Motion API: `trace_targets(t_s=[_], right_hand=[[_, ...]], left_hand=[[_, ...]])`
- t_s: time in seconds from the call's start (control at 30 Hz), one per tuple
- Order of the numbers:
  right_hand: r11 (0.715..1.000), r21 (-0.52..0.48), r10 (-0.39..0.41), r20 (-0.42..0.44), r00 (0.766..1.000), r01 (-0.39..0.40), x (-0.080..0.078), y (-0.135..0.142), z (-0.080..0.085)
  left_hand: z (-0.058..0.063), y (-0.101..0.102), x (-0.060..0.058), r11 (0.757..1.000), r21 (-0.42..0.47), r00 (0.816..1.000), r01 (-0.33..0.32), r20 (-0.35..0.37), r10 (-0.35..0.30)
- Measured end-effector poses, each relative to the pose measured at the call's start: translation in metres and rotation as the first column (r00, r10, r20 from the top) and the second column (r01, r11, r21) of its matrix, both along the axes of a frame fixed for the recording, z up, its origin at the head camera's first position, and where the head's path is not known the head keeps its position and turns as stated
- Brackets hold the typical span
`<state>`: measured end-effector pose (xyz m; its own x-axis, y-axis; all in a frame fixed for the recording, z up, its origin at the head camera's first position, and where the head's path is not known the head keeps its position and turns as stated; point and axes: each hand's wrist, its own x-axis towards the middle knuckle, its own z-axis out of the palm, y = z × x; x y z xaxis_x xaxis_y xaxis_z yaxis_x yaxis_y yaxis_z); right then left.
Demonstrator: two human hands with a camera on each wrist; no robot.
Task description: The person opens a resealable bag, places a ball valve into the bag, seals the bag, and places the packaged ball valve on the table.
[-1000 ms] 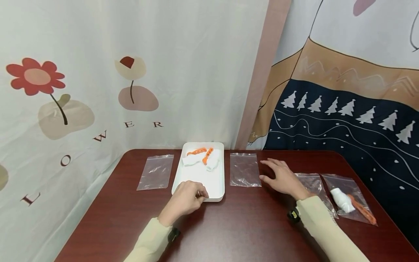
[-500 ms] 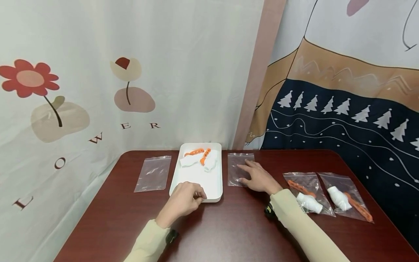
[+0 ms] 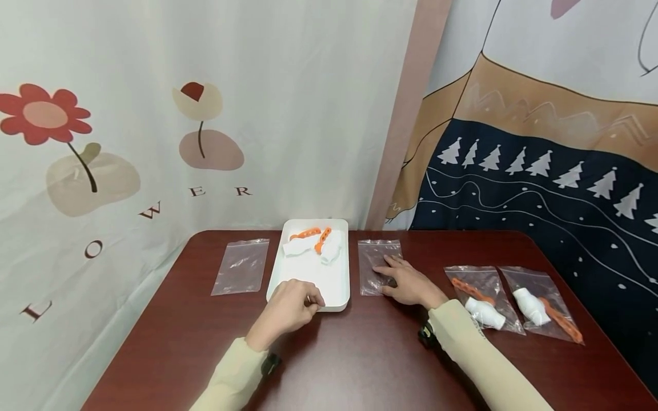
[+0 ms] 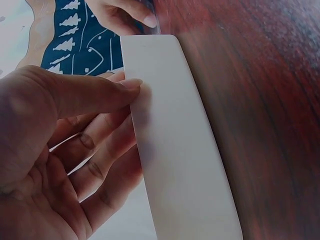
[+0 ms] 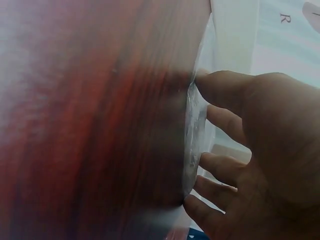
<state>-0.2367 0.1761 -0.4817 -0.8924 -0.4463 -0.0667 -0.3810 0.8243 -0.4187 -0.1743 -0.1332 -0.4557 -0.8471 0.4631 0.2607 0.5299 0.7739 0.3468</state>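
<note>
My left hand (image 3: 289,307) holds the near rim of a shallow white tray (image 3: 331,291). In the left wrist view the thumb lies over the outside of the tray's wall (image 4: 177,150) and the fingers go behind it. Inside the tray, towards the back, are two white bulging, tube-like pieces (image 3: 298,246) and two orange strips with holes (image 3: 306,233). To the right, my right hand (image 3: 411,282) rests spread fingertips on a flat clear zip bag (image 3: 371,260). The right wrist view has thumb and fingertips along the bag's edge (image 5: 192,135).
Another flat zip bag (image 3: 241,265) lies left of the tray. On the right lie two filled zip bags, the nearer one (image 3: 493,285) and the farther-right one (image 3: 545,279), each with a white piece and an orange strip. A curtain (image 3: 319,114) hangs behind the table.
My right hand has moved left from beside the filled bags onto the flat zip bag. The left hand has stayed on the tray's rim.
</note>
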Motion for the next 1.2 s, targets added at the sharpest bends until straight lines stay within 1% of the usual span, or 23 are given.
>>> trace_targets(t_s=[0.3,0.43,0.6,0.83,0.93,1.07,1.13,1.2], right_hand=[[1.0,0.016,0.0,0.025,1.0,0.0,0.017,0.008,0.005],[1.0,0.015,0.016,0.026,1.0,-0.017,0.023,0.012,0.008],[0.999,0.027,0.036,0.041,0.999,-0.037,0.03,0.014,0.011],[0.997,0.048,0.059,0.057,0.997,-0.061,0.039,0.016,0.014],[0.996,0.048,0.077,0.053,0.996,-0.079,0.039,0.018,0.016],[0.995,-0.003,0.095,0.005,0.995,-0.095,0.034,0.023,0.02],[0.995,-0.044,0.085,-0.02,0.996,-0.086,0.029,0.026,0.023],[0.995,-0.081,0.052,-0.035,0.998,-0.054,0.024,0.029,0.025]], left_hand=[[0.002,0.001,-0.001,1.0,0.004,1.0,-0.01,0.006,0.01],[0.003,0.002,-0.003,1.0,0.004,1.0,-0.012,0.003,0.012],[0.001,0.001,-0.003,1.0,0.004,1.0,-0.007,0.002,0.007],[-0.001,0.0,-0.001,1.0,0.001,1.0,-0.017,0.025,0.017],[-0.001,0.001,-0.001,1.0,-0.004,1.0,-0.02,0.019,0.02],[0.0,0.001,-0.002,1.0,-0.004,1.0,-0.02,0.015,0.02],[0.0,0.001,-0.002,1.0,-0.003,1.0,-0.018,0.013,0.018],[0.001,0.001,-0.002,1.0,-0.002,1.0,-0.018,0.014,0.018]])
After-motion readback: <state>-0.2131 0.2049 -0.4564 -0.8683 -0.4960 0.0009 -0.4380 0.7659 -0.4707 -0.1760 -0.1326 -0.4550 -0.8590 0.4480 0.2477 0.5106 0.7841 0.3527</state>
